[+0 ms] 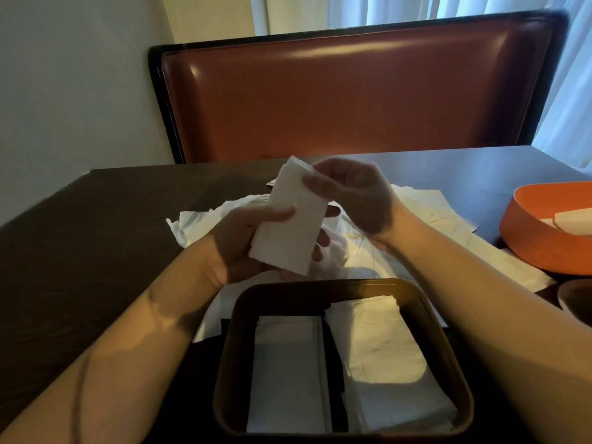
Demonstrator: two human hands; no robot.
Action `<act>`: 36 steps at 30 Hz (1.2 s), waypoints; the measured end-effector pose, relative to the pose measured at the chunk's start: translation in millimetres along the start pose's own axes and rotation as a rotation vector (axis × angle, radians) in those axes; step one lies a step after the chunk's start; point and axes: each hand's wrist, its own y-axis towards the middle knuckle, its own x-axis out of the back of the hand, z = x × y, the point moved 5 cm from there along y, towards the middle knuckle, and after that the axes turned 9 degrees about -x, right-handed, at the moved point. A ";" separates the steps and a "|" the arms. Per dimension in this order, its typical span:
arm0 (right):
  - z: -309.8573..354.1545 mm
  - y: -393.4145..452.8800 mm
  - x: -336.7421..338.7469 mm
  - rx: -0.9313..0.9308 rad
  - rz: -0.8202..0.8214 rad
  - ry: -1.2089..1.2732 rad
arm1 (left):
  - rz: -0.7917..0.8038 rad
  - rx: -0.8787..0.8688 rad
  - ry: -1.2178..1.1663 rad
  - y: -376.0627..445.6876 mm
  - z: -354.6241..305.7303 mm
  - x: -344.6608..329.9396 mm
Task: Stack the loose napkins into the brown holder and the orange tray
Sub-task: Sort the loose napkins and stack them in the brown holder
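A folded white napkin (293,219) is held up above the table between both hands. My left hand (243,241) grips its lower part, thumb across the front and fingers behind. My right hand (349,193) pinches its upper right edge. Right below, the brown holder (448,347) sits at the near edge with two stacks of folded napkins (374,354) side by side inside. The orange tray (528,241) stands at the right edge of view with a few napkins in it. Loose napkins (416,219) lie spread on the table behind my hands.
The dark wooden table (96,235) runs off to the left. A red-brown leather bench back (352,97) stands behind it, with white curtains above. The rim of a dark round object (576,299) shows at the right, below the orange tray.
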 end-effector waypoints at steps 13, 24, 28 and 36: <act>-53.0 8.5 24.8 -0.389 -0.153 -0.470 | -0.405 -0.159 -0.287 10.5 -0.9 31.0; -42.8 3.2 22.7 -0.281 -0.221 -0.389 | -0.467 -0.141 -0.367 10.8 -0.1 33.4; -47.3 2.1 21.3 -0.321 -0.159 -0.333 | -0.468 -0.176 -0.295 11.6 0.1 32.3; -26.6 -0.5 40.5 -0.140 -0.320 -0.018 | -0.487 -0.258 -0.174 11.0 -4.2 37.2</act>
